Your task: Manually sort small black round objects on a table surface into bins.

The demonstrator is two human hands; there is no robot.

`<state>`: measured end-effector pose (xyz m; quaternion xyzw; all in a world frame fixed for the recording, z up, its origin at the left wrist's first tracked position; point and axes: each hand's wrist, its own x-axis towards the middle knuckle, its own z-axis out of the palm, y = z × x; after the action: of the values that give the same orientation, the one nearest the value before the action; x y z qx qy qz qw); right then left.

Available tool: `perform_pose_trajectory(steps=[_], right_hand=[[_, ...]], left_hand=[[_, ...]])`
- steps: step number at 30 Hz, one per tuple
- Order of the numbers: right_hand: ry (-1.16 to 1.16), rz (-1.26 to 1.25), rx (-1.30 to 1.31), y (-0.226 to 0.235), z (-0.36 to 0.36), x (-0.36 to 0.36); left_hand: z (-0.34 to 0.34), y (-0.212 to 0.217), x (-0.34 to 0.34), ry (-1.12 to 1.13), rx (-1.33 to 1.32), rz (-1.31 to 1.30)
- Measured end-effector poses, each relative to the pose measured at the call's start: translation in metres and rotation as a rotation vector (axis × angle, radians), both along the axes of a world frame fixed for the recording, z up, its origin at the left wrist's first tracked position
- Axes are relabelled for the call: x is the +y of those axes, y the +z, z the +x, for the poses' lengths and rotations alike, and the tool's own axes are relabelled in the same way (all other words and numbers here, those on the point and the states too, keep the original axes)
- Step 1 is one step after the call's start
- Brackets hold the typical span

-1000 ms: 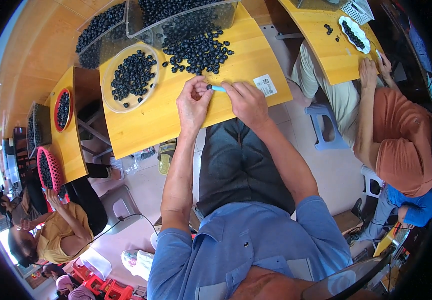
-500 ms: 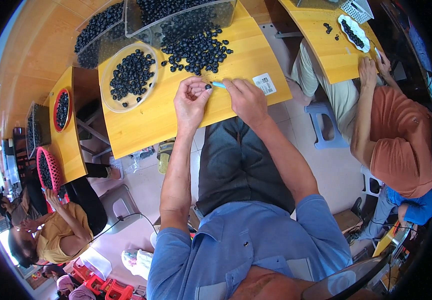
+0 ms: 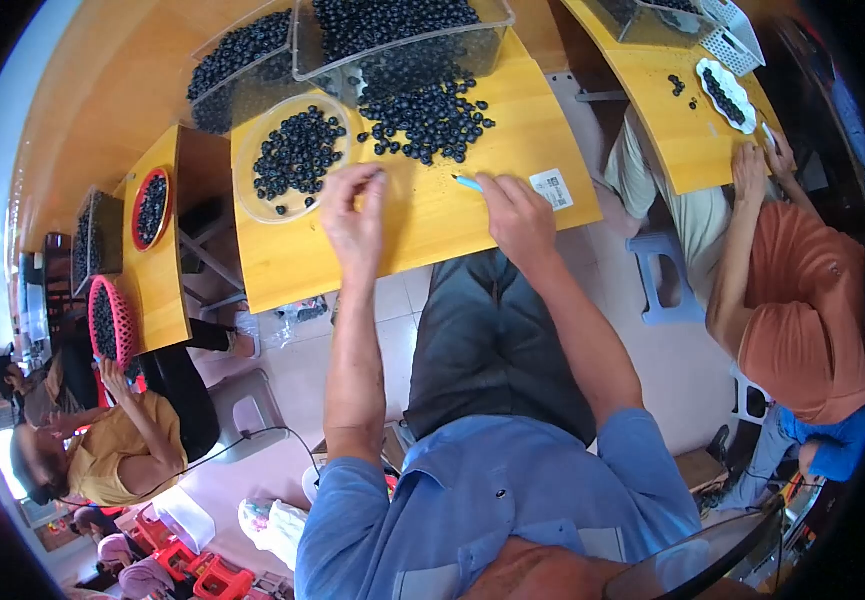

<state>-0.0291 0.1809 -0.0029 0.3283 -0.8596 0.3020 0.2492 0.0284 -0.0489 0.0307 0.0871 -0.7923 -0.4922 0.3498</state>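
My left hand (image 3: 354,222) is above the table beside the right rim of a clear round bowl (image 3: 239,190), its fingers curled. A dark spot shows at its fingertips, but whether it is a ball I cannot make out. My right hand (image 3: 520,222) is closed around a light-blue pen-like tool (image 3: 469,184) with a thin dark tip pointing left. Inside the bowl lie many dark, round, berry-like balls (image 3: 297,150). A loose pile of the same balls (image 3: 432,122) is spread beyond my hands on the yellow table (image 3: 402,235).
Clear bins (image 3: 402,58) full of dark balls stand at the table's far edge. A white printed label (image 3: 551,189) lies near my right hand. People work at side tables; a white scalloped dish (image 3: 742,112) is at the right, a pink basket (image 3: 124,325) at the left.
My left hand, which held a dark ball at the tool's tip, has moved left toward the bowl. The tool stays in my right hand, now apart from the left. The view has shifted slightly.
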Motion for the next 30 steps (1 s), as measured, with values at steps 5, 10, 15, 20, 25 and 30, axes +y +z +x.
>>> perform_pose_trajectory(steps=[5, 10, 15, 20, 25, 30], right_hand=[[0.009, -0.015, 0.027, 0.001, -0.001, 0.0], [0.003, -0.032, 0.01, 0.0, -0.002, 0.0], [0.028, -0.054, 0.007, 0.002, -0.001, 0.0], [0.021, -0.079, 0.024, -0.002, -0.003, 0.001], [0.024, -0.087, -0.018, 0.002, -0.002, 0.001], [0.016, -0.07, 0.014, -0.003, -0.004, 0.002]], left_hand=[[-0.02, 0.047, -0.074, 0.288, -0.032, -0.531], [-0.036, 0.028, -0.057, -0.012, -0.099, -0.648], [-0.037, -0.014, -0.012, 0.043, -0.314, -0.775], [-0.027, -0.015, -0.001, 0.029, -0.34, -0.767], [-0.015, -0.006, 0.008, -0.034, -0.248, -0.581], [-0.016, -0.008, -0.006, -0.136, -0.294, -0.704]])
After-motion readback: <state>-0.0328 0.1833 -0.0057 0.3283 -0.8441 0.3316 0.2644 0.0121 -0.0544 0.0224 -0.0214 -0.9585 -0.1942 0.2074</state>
